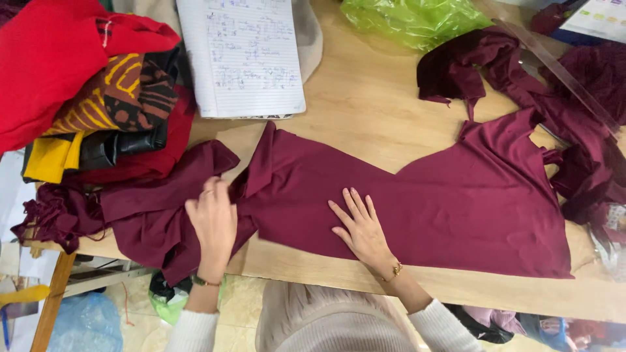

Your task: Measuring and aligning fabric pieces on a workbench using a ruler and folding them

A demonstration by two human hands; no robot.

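Note:
A large cut piece of maroon fabric [443, 202] lies spread across the wooden table [365, 98]. My right hand [360, 227] rests flat on it with fingers spread, near the table's front edge. My left hand [212, 218] presses on the bunched left part of the maroon fabric [147, 212], fingers curled into the folds. A ring shows on the left hand and a bracelet on each wrist.
A lined notebook [244, 55] lies open at the back. A pile of red, yellow and patterned cloth [98, 91] sits at the left. More maroon scraps [574, 130], a clear ruler [561, 72] and a green plastic bag [411, 19] lie at the right and back.

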